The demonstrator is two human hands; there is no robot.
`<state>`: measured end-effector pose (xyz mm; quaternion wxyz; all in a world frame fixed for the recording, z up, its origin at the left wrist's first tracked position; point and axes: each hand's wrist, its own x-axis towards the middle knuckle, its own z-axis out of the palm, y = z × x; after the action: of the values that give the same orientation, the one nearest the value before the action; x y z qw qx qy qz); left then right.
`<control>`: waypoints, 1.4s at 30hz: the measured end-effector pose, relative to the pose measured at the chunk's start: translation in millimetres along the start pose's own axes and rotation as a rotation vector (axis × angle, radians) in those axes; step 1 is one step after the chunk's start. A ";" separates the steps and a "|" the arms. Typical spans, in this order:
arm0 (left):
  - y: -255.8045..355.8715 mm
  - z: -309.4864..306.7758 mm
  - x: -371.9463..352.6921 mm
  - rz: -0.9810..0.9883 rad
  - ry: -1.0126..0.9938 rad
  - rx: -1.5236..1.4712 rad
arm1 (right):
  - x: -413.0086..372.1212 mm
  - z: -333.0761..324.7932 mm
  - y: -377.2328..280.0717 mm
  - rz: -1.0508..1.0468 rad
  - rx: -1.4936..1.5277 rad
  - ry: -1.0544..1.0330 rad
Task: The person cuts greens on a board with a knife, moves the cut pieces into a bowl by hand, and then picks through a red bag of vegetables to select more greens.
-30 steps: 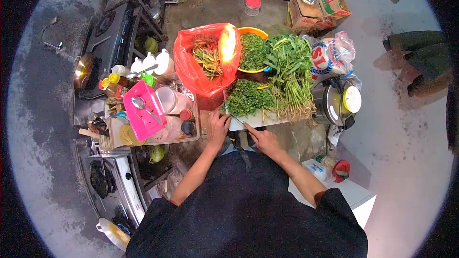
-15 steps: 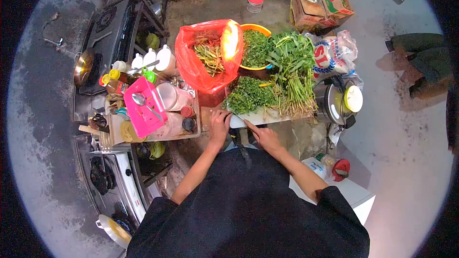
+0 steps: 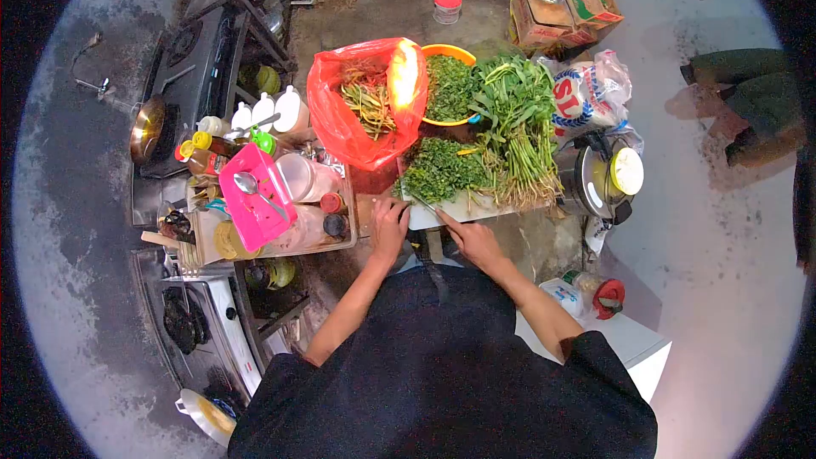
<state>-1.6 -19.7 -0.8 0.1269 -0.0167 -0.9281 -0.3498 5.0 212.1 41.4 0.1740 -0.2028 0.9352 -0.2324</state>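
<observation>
My right hand grips a knife, its index finger stretched along the top; the blade points left over the near edge of a white cutting board. At the board's left corner rests my left hand, fingers stretched out and apart, with nothing visible in it. Just beyond the blade lies a heap of chopped greens. To its right is a bundle of uncut leafy greens, stems and roots toward me. An orange-rimmed basin behind holds more chopped greens.
A red plastic bag with cut stalks stands behind left. On the left, a pink tray with spoons sits among bottles and jars. A pot and a white sack are right. Another person's legs show far right.
The knife blade shows more plainly now, angled at the near edge of the chopped greens. Both hands stay almost in place; the view has shifted slightly.
</observation>
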 end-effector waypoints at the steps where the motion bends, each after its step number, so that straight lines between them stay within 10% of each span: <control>1: 0.2 1.1 1.4 0.002 -0.001 -0.002 | -2.0 2.2 1.0 -0.022 0.025 0.012; 42: 2.0 -9.2 8.7 0.128 -0.027 -0.057 | -2.7 19.8 -8.6 0.078 0.091 -0.031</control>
<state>-7.8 -24.8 9.3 0.1359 -0.0846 -0.9163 -0.3670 18.2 199.2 29.9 0.2067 -0.1615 0.9280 -0.2647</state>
